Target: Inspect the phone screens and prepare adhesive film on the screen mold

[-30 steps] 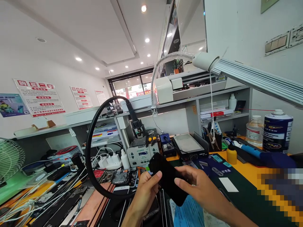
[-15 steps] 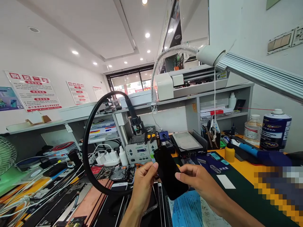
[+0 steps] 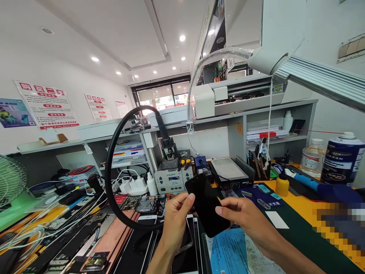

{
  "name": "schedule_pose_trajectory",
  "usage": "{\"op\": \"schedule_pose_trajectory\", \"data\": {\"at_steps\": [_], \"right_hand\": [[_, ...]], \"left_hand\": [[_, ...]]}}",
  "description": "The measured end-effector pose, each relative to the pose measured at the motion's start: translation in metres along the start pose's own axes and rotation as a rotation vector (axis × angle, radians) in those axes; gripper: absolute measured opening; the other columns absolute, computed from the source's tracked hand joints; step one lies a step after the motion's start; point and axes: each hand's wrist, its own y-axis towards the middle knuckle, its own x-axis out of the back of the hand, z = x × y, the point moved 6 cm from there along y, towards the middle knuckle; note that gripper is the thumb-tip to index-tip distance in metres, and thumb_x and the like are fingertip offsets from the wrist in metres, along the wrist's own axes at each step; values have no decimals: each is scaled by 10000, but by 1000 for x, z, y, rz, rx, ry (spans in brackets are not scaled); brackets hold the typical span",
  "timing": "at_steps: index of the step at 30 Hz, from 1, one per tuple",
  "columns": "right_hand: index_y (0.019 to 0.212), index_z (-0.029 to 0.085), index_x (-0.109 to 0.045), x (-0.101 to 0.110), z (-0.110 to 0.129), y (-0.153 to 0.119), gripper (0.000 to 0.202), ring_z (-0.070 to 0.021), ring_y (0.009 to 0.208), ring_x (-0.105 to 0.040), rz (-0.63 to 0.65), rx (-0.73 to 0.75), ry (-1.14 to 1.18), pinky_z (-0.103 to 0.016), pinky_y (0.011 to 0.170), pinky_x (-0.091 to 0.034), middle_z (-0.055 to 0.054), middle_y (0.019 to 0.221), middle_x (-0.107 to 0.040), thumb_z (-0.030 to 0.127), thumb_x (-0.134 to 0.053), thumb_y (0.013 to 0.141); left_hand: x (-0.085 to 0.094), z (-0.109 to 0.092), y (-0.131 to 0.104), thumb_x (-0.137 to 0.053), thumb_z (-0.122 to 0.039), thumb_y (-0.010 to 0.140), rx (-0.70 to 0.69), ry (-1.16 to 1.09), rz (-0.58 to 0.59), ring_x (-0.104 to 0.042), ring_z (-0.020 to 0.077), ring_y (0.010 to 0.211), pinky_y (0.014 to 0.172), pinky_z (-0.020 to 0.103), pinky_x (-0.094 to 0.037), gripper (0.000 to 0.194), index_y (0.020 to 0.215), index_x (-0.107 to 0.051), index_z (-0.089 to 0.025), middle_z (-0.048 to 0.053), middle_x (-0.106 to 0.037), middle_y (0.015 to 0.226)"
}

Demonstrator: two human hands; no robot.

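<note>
White wall point(image 3: 68, 72) with a poster point(image 3: 47, 104) headed "购买二手", both hands point(image 3: 177, 215) point(image 3: 243, 214) clamped on a black phone point(image 3: 205, 207)

“购买二手” on a wall poster point(image 3: 47, 105)

Ceiling downlights point(image 3: 182, 38): blown out to small white discs; the room is brightly and evenly lit.
Window point(image 3: 162, 97): daylight is admitted at the back, its lower panes overexposed.
Left shelf point(image 3: 72, 145): the space beneath is left in soft shadow.
Phone screen point(image 3: 207, 205): rendered almost black.
Spray can point(image 3: 343, 158): tilted by wide-angle distortion.
Pixel blocks point(image 3: 342, 232): the lower-right detail is hidden.
</note>
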Motion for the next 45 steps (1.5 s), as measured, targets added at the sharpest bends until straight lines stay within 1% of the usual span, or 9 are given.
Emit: {"op": "schedule_pose_trajectory", "data": {"at_steps": [4,7,13,17,24,28,35,40,45], "right_hand": [[761,159,-705,0,1,0,263,-146,672,-490,-6,0,-12,-257,619,-433,4,709,-552,420,-704,792],[760,158,-704,0,0,0,265,-160,694,-512,-1,2,-20,-268,628,-443,-13,738,-582,422,-702,789],[763,160,-692,1,-1,1,273,-173,709,-525,-7,0,-32,-279,632,-459,-20,743,-583,432,-710,774],[739,165,-670,0,0,1,273,-173,716,-526,-12,5,-30,-277,632,-466,-17,743,-575,433,-704,779],[767,154,-711,2,-1,2,249,-178,728,-541,-19,6,-27,-280,630,-479,-29,771,-598,403,-717,772],[765,145,-717,2,-2,1,250,-170,698,-557,1,16,6,-281,629,-477,-26,736,-611,395,-727,766],[720,130,-690,-3,-3,2,260,-167,626,-581,63,-21,83,-298,592,-498,-18,663,-615,380,-756,739],[708,135,-692,-4,-2,1,250,-171,627,-594,79,-27,100,-298,592,-506,-12,658,-620,372,-767,730],[698,143,-695,-4,-4,1,234,-161,597,-594,87,-41,98,-295,584,-506,0,627,-609,364,-748,751]], "left_hand": [[1,-1,0,-610,-342,905,-14,18,0,-350,95,624,576,212,-360,342,635,-504,-162,-36,-408,650],[2,-1,-1,-611,-338,904,-24,31,-2,-340,94,624,571,205,-343,357,618,-487,-164,-37,-404,648],[1,-4,-1,-592,-337,919,-38,55,20,-342,89,610,573,201,-342,332,647,-538,-155,-41,-394,637],[0,-5,-1,-584,-341,924,-43,60,33,-366,90,609,569,203,-347,305,688,-583,-148,-39,-412,638],[-1,-5,-1,-588,-344,918,-38,60,44,-443,115,646,601,226,-394,277,714,-594,-156,-17,-498,672],[0,-4,-1,-618,-349,898,-4,32,39,-421,116,647,596,228,-407,284,689,-579,-160,-25,-459,664],[-1,4,2,-630,-335,891,132,-98,52,-472,109,645,602,226,-441,241,731,-615,-157,-15,-523,677],[-1,6,3,-669,-329,863,159,-131,31,-484,96,597,548,206,-425,240,715,-622,-147,-31,-511,634],[-2,4,1,-685,-334,851,166,-123,26,-503,92,576,538,218,-444,231,736,-643,-137,-23,-553,659]]}}
